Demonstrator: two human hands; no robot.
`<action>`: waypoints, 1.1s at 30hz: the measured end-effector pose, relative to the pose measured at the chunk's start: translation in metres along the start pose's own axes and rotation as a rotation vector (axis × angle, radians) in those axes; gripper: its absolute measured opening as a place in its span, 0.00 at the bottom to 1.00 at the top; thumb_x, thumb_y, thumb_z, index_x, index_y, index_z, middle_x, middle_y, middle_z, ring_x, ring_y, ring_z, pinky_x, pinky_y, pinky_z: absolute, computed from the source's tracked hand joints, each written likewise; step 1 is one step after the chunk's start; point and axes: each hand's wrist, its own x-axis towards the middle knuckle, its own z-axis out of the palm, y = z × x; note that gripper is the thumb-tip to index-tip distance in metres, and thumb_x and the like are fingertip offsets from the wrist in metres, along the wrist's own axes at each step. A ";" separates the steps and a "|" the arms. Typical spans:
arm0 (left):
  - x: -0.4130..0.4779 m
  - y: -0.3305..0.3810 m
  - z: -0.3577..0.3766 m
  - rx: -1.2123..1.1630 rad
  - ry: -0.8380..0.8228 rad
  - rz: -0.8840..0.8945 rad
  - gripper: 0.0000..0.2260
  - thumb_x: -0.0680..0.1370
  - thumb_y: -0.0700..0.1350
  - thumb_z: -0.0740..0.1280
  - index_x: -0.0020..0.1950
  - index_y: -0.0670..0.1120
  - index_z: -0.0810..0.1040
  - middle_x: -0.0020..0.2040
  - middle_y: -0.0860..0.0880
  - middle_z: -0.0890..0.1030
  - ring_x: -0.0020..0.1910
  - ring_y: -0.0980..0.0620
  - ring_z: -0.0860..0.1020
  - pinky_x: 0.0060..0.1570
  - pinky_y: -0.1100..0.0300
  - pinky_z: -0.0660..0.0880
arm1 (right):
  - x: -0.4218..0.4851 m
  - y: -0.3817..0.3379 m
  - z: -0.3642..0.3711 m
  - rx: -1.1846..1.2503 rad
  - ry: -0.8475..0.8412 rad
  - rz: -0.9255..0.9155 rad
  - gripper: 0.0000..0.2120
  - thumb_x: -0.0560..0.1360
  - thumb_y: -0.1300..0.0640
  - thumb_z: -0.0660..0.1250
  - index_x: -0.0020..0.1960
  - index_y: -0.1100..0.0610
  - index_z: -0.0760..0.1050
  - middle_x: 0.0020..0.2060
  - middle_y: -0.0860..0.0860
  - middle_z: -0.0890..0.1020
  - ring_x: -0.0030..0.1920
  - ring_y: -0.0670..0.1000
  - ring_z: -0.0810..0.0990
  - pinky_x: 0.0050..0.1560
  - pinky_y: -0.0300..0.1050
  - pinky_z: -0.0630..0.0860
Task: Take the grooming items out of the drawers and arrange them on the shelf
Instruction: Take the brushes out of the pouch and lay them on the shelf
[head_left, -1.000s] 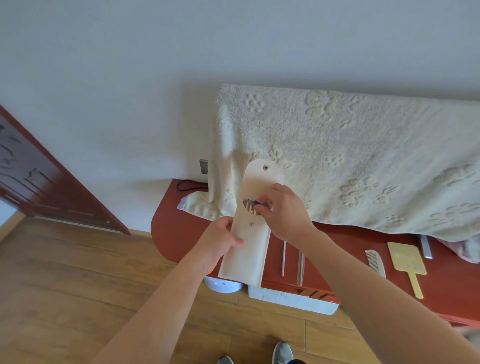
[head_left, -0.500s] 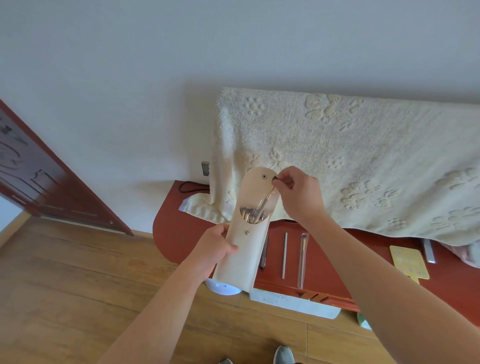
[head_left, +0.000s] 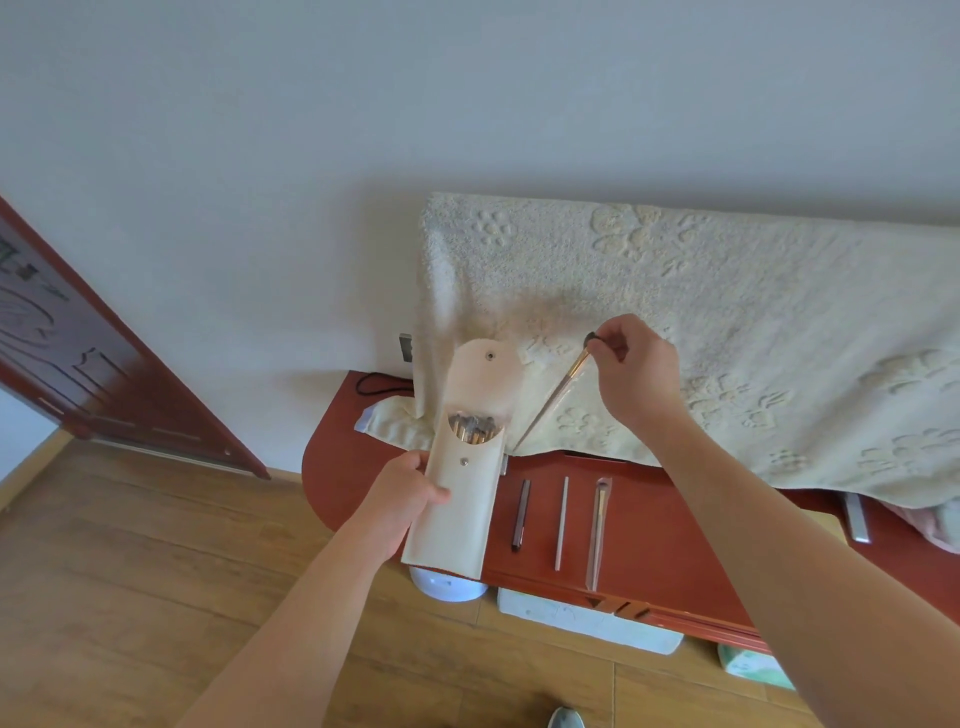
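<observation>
Head view
Brush (head_left: 558, 392): long and skinny, out of the pouch, tilted with the bristle end up-right and the handle tip pointing down-left, in front of the towel (head_left: 727, 322).
Right hand (head_left: 636, 369): fingertip grip pinched tight on the brush's bristle end.
Pouch (head_left: 457, 499): cream, roughly upright, flap open at the top, more brushes poking out.
Left hand (head_left: 410, 493): grip wrapped round the pouch's left edge, over the red shelf (head_left: 649, 530).
Shelf: three slim tools (head_left: 561, 514) already lying side by side, pointing front to back.

Left forearm reaching forward from lower left, left hand (head_left: 410, 486) wrapped around the side of a cream brush pouch (head_left: 460, 467), right forearm extended from lower right, right hand (head_left: 634, 364) raised higher, fingertips pinching a makeup brush (head_left: 558, 389) by its bristle end
</observation>
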 end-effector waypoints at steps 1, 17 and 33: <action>0.002 0.002 0.003 0.000 -0.002 0.002 0.19 0.71 0.31 0.69 0.60 0.46 0.77 0.52 0.46 0.84 0.51 0.44 0.83 0.56 0.44 0.78 | -0.001 0.006 -0.004 -0.017 -0.011 0.008 0.02 0.78 0.60 0.65 0.47 0.57 0.76 0.35 0.46 0.79 0.34 0.45 0.76 0.34 0.32 0.71; 0.021 0.009 0.052 -0.083 -0.056 0.039 0.23 0.67 0.32 0.70 0.60 0.45 0.78 0.52 0.45 0.85 0.52 0.43 0.84 0.58 0.39 0.77 | -0.047 0.144 -0.023 -0.224 -0.364 0.256 0.02 0.78 0.58 0.65 0.46 0.53 0.76 0.38 0.48 0.80 0.38 0.49 0.79 0.37 0.43 0.75; 0.035 -0.001 0.074 -0.103 0.022 0.023 0.18 0.71 0.28 0.68 0.59 0.43 0.78 0.52 0.44 0.85 0.53 0.42 0.84 0.60 0.39 0.76 | -0.065 0.244 0.016 -0.405 -0.563 0.327 0.05 0.79 0.56 0.61 0.53 0.53 0.74 0.44 0.51 0.80 0.44 0.53 0.77 0.42 0.46 0.73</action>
